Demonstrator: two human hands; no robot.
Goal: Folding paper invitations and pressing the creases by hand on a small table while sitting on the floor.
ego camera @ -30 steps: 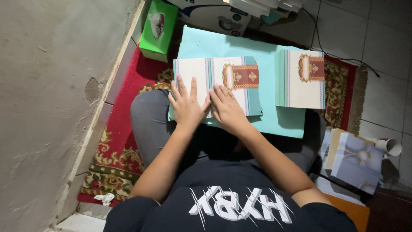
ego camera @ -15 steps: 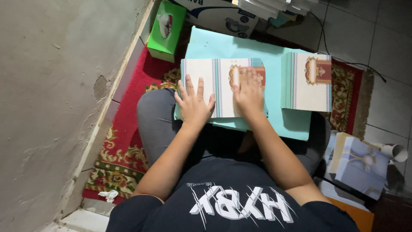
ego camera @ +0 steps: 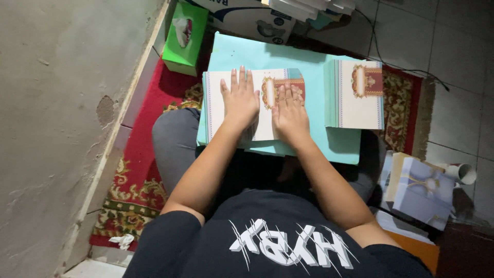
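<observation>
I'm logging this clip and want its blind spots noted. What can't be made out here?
Head view only:
- Middle of the opened card: covered by the left hand and right hand.
- Cardboard box and white stack: cut off by the top edge.
- Turquoise board: its support is hidden beneath it and the arms.
- Ornament on the folded cards: too small to make out.

Dim, even indoor light over a sharp, downward view.
Soft shadows pool beneath the turquoise board (ego camera: 339,146) and along the right-hand floor; no glare, slight wide-angle bending at the edges.
</observation>
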